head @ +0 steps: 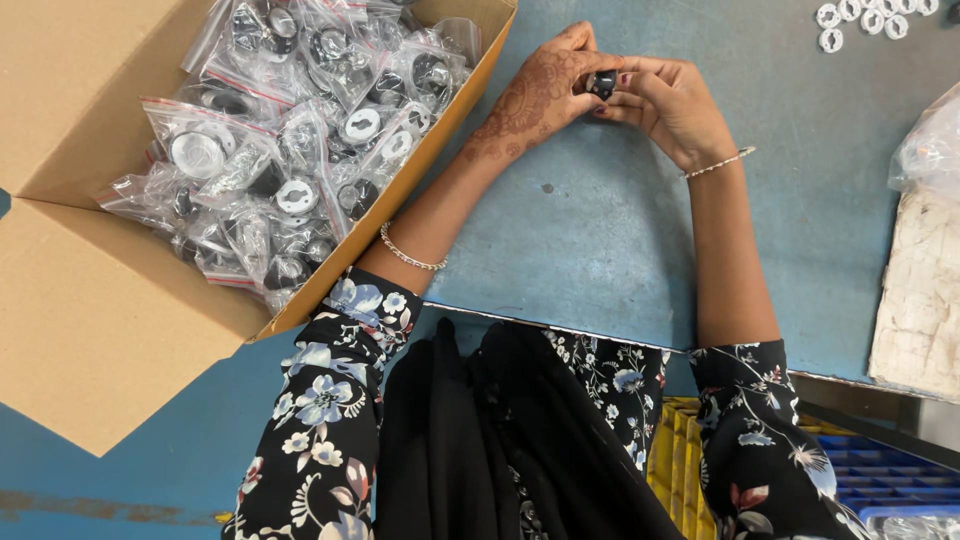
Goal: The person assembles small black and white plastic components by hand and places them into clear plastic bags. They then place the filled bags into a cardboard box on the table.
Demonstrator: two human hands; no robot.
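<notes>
Nearest the camera, below the edge of the worn blue-grey metal table [600, 250], lie the person's dark lap and flower-printed black sleeves, with a yellow plastic crate [680, 450] and a blue plastic crate [860, 470] down at the right. Both forearms reach across that table, each wrist wearing a thin bracelet.

Over the far middle of the table the two hands meet. The left hand [535, 95], patterned with henna, and the right hand [672, 100] together pinch a small black cylindrical part [601, 82] between their fingertips, so both are closed on it and it hangs just above the tabletop.

At the table's left side, overlapping its edge, sits an open brown cardboard box [90, 300] filled with clear zip bags of round black and silver parts [300, 150]. At the table's right edge rests a rough off-white block [920, 300] with a clear plastic bag [930, 145] just beyond it. At the table's far right corner lies a small cluster of white plastic rings [860, 15].
</notes>
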